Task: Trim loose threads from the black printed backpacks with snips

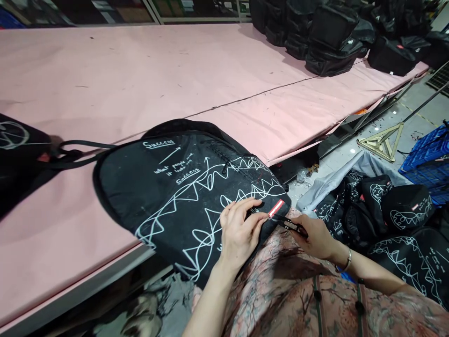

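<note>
A black backpack (150, 187) with white scribbled lines and lettering lies across the table's front edge, its lower end toward my body. My left hand (238, 229) rests on that end, fingers curled. Its thumb and forefinger are pinched together beside a small red label (276, 208); whatever is between them is too small to make out. Black thread snips (288, 223) are gripped in my right hand (314, 236), their tips touching or very close to the label's lower end.
A pink-covered table (105, 75) stretches ahead. Black bags (333, 28) are piled at its far right, and another bag (21, 154) sits at the left. Below on the right, a lined bin (329, 182) holds several printed bags beside a blue crate (428, 159).
</note>
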`<state>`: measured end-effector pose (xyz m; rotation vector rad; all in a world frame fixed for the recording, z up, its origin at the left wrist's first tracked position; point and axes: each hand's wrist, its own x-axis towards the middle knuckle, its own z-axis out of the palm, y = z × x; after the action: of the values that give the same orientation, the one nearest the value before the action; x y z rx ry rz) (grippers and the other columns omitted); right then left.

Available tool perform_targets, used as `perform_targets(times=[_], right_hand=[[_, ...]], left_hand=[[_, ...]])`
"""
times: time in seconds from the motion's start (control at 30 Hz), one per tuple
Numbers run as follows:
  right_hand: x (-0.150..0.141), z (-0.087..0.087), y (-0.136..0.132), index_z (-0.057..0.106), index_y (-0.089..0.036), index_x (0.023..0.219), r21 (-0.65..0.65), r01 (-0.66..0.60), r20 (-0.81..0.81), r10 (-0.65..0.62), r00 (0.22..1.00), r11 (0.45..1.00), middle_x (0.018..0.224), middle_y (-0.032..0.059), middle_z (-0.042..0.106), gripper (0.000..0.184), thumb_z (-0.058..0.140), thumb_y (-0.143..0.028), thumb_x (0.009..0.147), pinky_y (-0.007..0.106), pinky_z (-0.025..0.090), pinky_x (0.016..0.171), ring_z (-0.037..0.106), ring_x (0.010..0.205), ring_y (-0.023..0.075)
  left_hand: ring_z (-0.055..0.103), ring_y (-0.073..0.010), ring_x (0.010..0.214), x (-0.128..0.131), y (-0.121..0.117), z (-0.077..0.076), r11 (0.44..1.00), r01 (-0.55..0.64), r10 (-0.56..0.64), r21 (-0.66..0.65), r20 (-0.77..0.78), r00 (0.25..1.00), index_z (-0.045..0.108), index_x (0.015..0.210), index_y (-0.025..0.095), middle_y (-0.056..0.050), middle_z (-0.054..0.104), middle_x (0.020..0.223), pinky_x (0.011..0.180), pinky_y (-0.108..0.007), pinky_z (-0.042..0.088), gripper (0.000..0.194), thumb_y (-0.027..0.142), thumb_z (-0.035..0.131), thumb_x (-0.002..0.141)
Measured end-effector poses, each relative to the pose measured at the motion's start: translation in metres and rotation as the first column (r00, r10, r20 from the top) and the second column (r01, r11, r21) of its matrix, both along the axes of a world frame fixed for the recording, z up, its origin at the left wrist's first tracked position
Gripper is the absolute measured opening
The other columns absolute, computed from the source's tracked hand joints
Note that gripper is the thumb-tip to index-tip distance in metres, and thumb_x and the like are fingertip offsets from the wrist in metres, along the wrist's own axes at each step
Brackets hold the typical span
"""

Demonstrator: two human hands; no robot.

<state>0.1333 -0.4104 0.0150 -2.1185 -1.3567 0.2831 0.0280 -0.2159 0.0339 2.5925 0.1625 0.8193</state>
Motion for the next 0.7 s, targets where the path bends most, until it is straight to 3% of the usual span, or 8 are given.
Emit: perform_targets(times=[0.33, 0.57, 0.7], right_hand=[[-0.005, -0.002, 0.005, 0.051, -0.019, 0.111, -0.015, 0.019, 0.030, -0.018, 0.999, 1.000, 0.086, 0.0083, 0.065, 0.027, 0.046, -0.031, 0.086, 0.028, 0.042, 0.060, 0.061, 0.072, 0.0199], [-0.013, -0.007, 0.021, 0.054, -0.022, 0.102, 0.009, 0.072, -0.099, -0.071, 0.993, 0.997, 0.084, 0.0067, 0.063, 0.019, 0.048, -0.032, 0.087, 0.026, 0.042, 0.064, 0.060, 0.074, 0.0187], [-0.006, -0.007, 0.016, 0.052, -0.020, 0.102, 0.111, 0.097, -0.163, -0.078, 0.984, 0.989, 0.085, 0.0061, 0.061, 0.019, 0.047, -0.030, 0.087, 0.026, 0.043, 0.062, 0.059, 0.072, 0.0166]], left_hand=[[0.054, -0.0239, 0.103, 0.001, -0.002, 0.001, 1.000, 0.007, -0.007, 0.001, -0.002, 1.000, 0.064, 0.081, 0.021, -0.008, 0.063, 0.101, 0.094, -0.047, 0.034, 0.009, 0.016, 0.056, 0.079], [0.056, -0.0233, 0.102, 0.001, -0.003, 0.001, 1.000, 0.010, -0.010, 0.006, -0.001, 1.000, 0.063, 0.081, 0.022, -0.006, 0.065, 0.099, 0.095, -0.047, 0.032, 0.010, 0.016, 0.056, 0.079], [0.058, -0.0209, 0.096, -0.004, -0.009, 0.001, 0.994, -0.003, 0.010, -0.108, 0.068, 0.998, 0.062, 0.084, 0.021, -0.006, 0.065, 0.095, 0.090, -0.042, 0.039, 0.011, 0.013, 0.055, 0.079]])
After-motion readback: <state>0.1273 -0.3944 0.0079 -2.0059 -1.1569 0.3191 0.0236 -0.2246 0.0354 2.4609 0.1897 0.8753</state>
